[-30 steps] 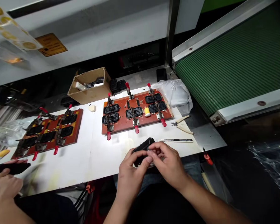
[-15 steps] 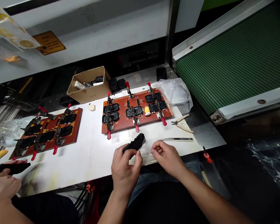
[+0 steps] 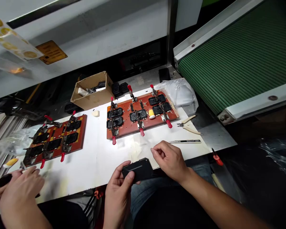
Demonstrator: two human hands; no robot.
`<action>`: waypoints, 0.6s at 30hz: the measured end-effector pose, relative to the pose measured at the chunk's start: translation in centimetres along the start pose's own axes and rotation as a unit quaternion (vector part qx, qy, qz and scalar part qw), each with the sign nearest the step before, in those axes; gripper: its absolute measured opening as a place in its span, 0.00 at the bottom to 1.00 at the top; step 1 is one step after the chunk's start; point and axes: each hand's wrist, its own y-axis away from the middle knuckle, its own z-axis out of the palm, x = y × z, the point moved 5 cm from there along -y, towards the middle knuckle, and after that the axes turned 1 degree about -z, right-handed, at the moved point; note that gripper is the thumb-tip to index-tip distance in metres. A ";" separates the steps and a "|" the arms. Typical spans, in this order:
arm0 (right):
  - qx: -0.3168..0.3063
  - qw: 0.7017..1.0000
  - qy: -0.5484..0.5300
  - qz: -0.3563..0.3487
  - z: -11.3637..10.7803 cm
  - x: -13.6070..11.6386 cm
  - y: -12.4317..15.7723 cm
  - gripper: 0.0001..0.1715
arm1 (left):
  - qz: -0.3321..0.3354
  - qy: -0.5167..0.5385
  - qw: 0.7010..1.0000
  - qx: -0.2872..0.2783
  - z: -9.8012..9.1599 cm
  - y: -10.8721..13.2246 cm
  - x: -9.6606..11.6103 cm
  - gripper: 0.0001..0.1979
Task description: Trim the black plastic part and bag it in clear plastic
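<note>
My left hand (image 3: pixel 121 184) grips a flat black plastic part (image 3: pixel 139 170), thumb on top, over the table's front edge. Just right of it, my right hand (image 3: pixel 168 159) is closed with its fingers curled; whether something small is in them I cannot make out. Beyond my hands lies a red-brown fixture board (image 3: pixel 124 130) with red-handled toggle clamps over several black plastic parts (image 3: pixel 138 115). A yellow-and-white piece (image 3: pixel 152 114) rests on that board. Near my right hand lie a slim craft knife (image 3: pixel 186 141) and cream-handled nippers (image 3: pixel 189 124).
To the left a co-worker's hands (image 3: pixel 23 187) hold a dark object beside a second clamp board (image 3: pixel 79 141). A cardboard box (image 3: pixel 91 98) stands behind, near a cream block (image 3: pixel 95 113). White plastic bags (image 3: pixel 181 95) sit before a green conveyor belt (image 3: pixel 228 57).
My left hand has lowered and turned the black part so its flat face shows. The clear film seen between my hands is no longer distinct. The co-worker's hands have come together.
</note>
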 end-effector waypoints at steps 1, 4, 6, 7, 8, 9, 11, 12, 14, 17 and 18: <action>-0.021 0.999 -0.027 0.003 0.2 -0.3 0.1 0.05 | -0.009 0.004 1.000 -0.008 0.2 0.0 -0.2 0.31; -0.068 0.994 -0.085 -0.012 0.4 -1.2 0.5 0.10 | -0.004 0.033 0.999 -0.024 1.0 -0.5 -0.4 0.25; -0.074 0.992 -0.091 -0.047 0.2 -1.7 0.9 0.15 | 0.005 0.067 0.997 -0.033 1.5 -0.8 -0.5 0.24; -0.080 0.990 -0.089 -0.068 0.3 -1.9 1.2 0.17 | 0.011 0.087 0.996 -0.033 1.7 -0.9 -0.5 0.24; -0.090 0.988 -0.089 -0.090 0.4 -2.2 1.5 0.17 | 0.017 0.107 0.994 -0.031 1.9 -1.0 -0.6 0.24; -0.107 0.984 -0.093 -0.109 0.7 -2.5 1.9 0.18 | 0.023 0.122 0.992 -0.026 2.0 -1.1 -0.8 0.25; -0.143 0.975 -0.111 -0.128 1.3 -3.0 2.7 0.19 | 0.035 0.131 0.991 -0.015 2.2 -1.2 -1.4 0.25; -0.147 0.975 -0.123 -0.114 1.6 -3.0 2.8 0.19 | 0.040 0.119 0.992 -0.015 2.2 -1.2 -1.7 0.25; -0.112 0.983 -0.142 -0.043 1.5 -2.7 2.8 0.18 | 0.057 0.065 0.996 -0.032 2.2 -1.0 -2.4 0.23; -0.049 0.987 -0.147 0.029 0.7 -2.1 2.4 0.13 | 0.098 -0.035 0.991 -0.089 2.3 -0.5 -2.7 0.18; -0.050 0.988 -0.148 0.013 0.5 -2.2 2.2 0.12 | 0.107 -0.060 0.986 -0.115 2.4 -0.3 -2.6 0.18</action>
